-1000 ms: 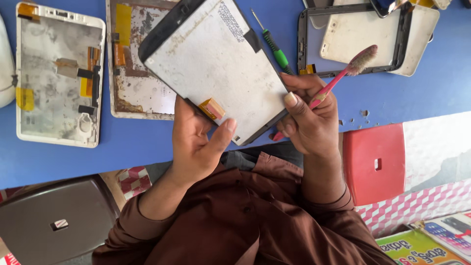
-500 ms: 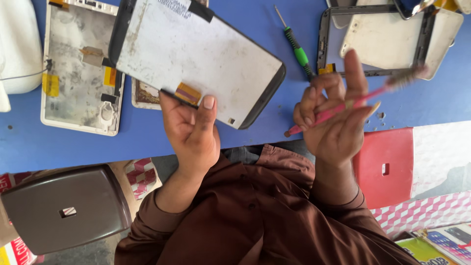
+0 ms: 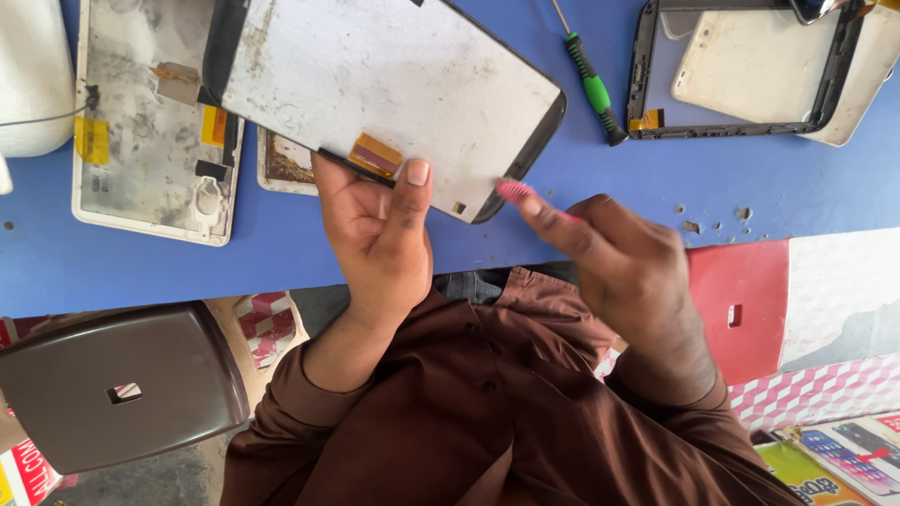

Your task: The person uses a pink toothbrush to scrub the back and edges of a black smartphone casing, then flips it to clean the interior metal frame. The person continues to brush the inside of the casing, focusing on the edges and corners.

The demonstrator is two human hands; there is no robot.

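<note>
My left hand (image 3: pixel 375 234) grips a tablet screen panel (image 3: pixel 394 94) from below, its dusty grey back facing up, thumb pressed near an orange flex cable (image 3: pixel 375 155). My right hand (image 3: pixel 619 262) is closed on a pink-handled brush (image 3: pixel 520 195), whose pink end pokes out beside the panel's lower right corner. The brush's bristles are hidden by the hand.
On the blue table (image 3: pixel 281 253) lie a white tablet back cover (image 3: pixel 155 122), a second opened shell (image 3: pixel 281 159), a green-handled screwdriver (image 3: pixel 591 84) and a black frame with a white plate (image 3: pixel 750 66). A brown stool (image 3: pixel 112 384) and a red stool (image 3: pixel 741 300) stand below.
My right hand swung down and turned the brush, bringing its pink end to the panel's corner. My left hand holds the panel alone, shifted left and up in view.
</note>
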